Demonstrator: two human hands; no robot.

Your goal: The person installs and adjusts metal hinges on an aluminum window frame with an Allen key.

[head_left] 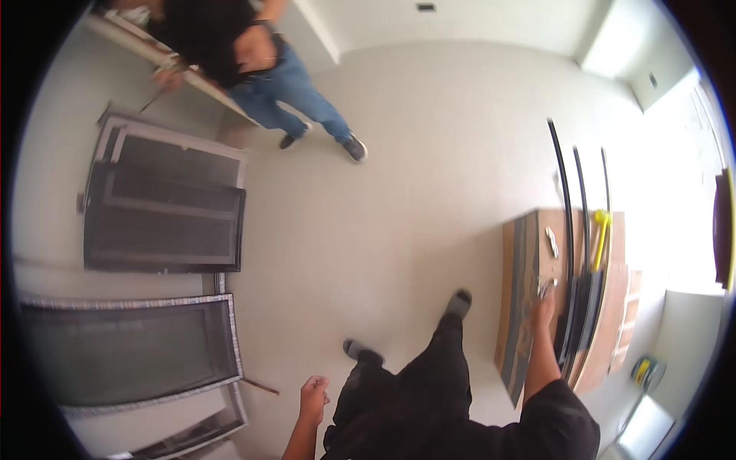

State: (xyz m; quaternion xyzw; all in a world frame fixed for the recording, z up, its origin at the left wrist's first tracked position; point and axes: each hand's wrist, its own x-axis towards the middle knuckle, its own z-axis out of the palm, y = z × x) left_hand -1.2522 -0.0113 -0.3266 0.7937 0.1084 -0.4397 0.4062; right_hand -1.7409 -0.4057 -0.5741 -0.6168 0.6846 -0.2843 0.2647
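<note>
Over the long cardboard box on the right, my right hand is closed around a small shiny metal item, too small to make out fully. Another small metallic piece lies farther up the box top. Beside my right hand, dark long strips run along the box, with a yellow tool near them. My left hand hangs low at the left of my legs, its fingers curled; whether it holds anything is too small to tell.
Framed screen panels and a wrapped frame lean along the left side. Another person in a dark top and jeans stands at the upper left by a ledge. A thin rod sticks out near my left hand.
</note>
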